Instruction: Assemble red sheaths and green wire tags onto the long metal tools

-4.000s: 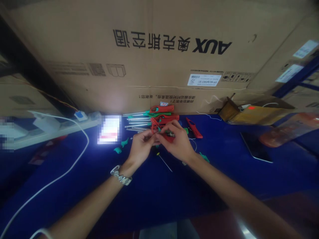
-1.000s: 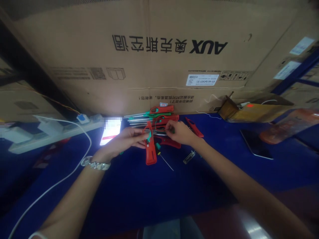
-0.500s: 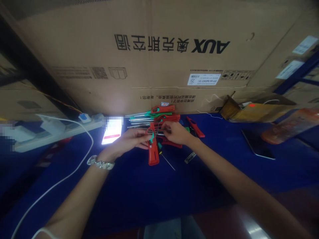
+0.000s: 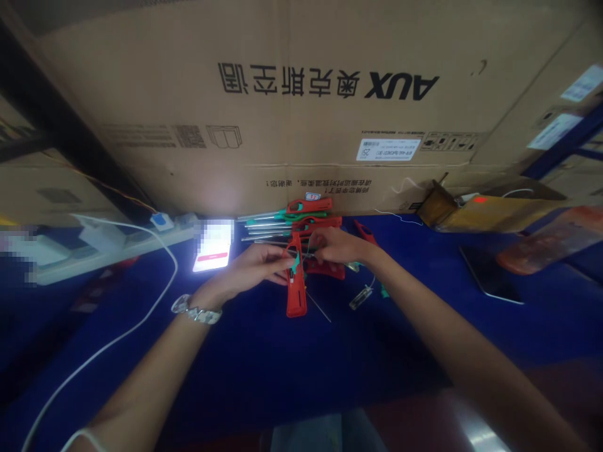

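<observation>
My left hand [image 4: 257,267], with a metal watch on its wrist, pinches the top of a red lighter body [image 4: 295,285] that hangs downward over the blue table [image 4: 264,370]. My right hand [image 4: 336,246] meets it from the right, its fingers closed on a thin metal tube with a green part at the top of that lighter. Just behind the hands lies a pile of red and green long-nosed lighters [image 4: 292,221]. A thin wire [image 4: 318,306] and a small clear part [image 4: 360,296] lie on the table below my right hand.
A large cardboard box [image 4: 301,107] stands along the back. A lit phone [image 4: 214,246] lies at the left beside a white power strip [image 4: 94,251] and its cable [image 4: 108,342]. A dark tablet [image 4: 492,275] and an open small carton [image 4: 475,210] are at the right.
The red lighter body, held flat between both hands four seconds ago, now hangs downward from my left fingers. Both hands stay together by the pile; in the last second they barely moved.
</observation>
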`<state>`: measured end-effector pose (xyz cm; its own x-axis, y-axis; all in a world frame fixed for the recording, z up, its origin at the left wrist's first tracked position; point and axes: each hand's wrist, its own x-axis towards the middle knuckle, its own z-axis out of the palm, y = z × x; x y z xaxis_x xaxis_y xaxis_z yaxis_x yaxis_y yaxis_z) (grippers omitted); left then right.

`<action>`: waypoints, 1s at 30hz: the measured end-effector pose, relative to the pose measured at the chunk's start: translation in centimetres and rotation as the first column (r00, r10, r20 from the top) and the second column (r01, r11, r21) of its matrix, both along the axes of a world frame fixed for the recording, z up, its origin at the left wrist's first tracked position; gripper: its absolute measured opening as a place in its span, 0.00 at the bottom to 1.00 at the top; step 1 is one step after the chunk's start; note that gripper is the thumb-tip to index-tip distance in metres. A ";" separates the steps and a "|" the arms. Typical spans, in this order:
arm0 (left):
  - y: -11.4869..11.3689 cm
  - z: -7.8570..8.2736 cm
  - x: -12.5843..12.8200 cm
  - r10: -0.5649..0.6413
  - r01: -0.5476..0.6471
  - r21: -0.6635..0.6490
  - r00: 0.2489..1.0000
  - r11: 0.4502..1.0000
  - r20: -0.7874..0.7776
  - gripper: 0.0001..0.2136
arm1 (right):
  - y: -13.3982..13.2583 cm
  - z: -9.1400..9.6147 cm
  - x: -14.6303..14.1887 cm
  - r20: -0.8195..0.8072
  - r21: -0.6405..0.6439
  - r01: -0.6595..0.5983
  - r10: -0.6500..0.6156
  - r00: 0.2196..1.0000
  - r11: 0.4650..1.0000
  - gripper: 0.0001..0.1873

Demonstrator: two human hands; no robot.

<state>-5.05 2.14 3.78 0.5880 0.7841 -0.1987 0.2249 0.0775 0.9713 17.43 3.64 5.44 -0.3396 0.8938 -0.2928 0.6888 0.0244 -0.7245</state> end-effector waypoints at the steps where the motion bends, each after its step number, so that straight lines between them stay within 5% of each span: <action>1: 0.0 -0.1 -0.1 -0.007 0.007 0.004 1.000 1.000 -0.002 0.12 | 0.1 0.0 -0.3 0.028 0.026 -0.030 0.029 0.999 0.999 0.09; 6: 0.2 -0.2 -0.4 -0.007 0.007 0.010 1.000 1.000 -0.007 0.13 | 1.0 -0.5 -0.9 0.166 0.264 -0.150 0.108 0.980 0.953 0.06; 9: 0.2 -0.2 -0.4 -0.005 0.005 0.009 1.000 1.000 -0.002 0.12 | 0.9 -0.6 -0.4 0.001 0.186 -0.074 0.075 0.997 0.980 0.06; 11: 0.1 0.0 -0.3 -0.002 0.002 0.016 1.000 1.000 0.000 0.11 | 0.7 -0.5 0.2 -0.228 0.009 0.011 -0.009 0.974 1.000 0.10; 13: 0.0 0.2 -0.2 0.002 -0.002 0.024 1.000 1.000 -0.003 0.11 | 0.4 -0.5 0.7 -0.471 -0.222 0.072 -0.172 0.865 0.972 0.12; 15: -0.1 0.3 0.0 -0.003 0.003 0.025 1.000 1.000 -0.008 0.12 | 0.1 -0.5 0.8 -0.662 -0.385 0.070 -0.329 0.673 0.920 0.09; 18: -0.2 0.4 0.2 -0.008 0.008 0.018 1.000 1.000 -0.002 0.12 | -0.4 -0.8 0.4 -0.815 -0.467 0.039 -0.448 0.367 0.883 0.07; 21: -0.2 0.3 0.4 0.005 -0.005 0.011 1.000 1.000 0.010 0.13 | -1.0 -1.3 -0.6 -0.859 -0.469 0.005 -0.458 0.231 0.883 0.09; 25: -0.3 0.0 0.6 0.035 -0.035 0.004 0.999 0.999 0.021 0.12 | -1.6 -1.4 -1.4 -0.890 -0.401 0.053 -0.403 0.212 0.914 0.11; 30: -0.3 -0.2 0.6 0.043 -0.044 0.014 0.999 0.999 0.025 0.13 | -2.2 -1.0 -1.5 -0.880 -0.310 0.213 -0.364 0.305 0.927 0.15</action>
<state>-4.49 1.80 3.63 0.5579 0.8118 -0.1724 0.1973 0.0720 0.9777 15.88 1.44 4.39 -0.1849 0.9792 -0.0837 -0.4576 -0.1611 -0.8745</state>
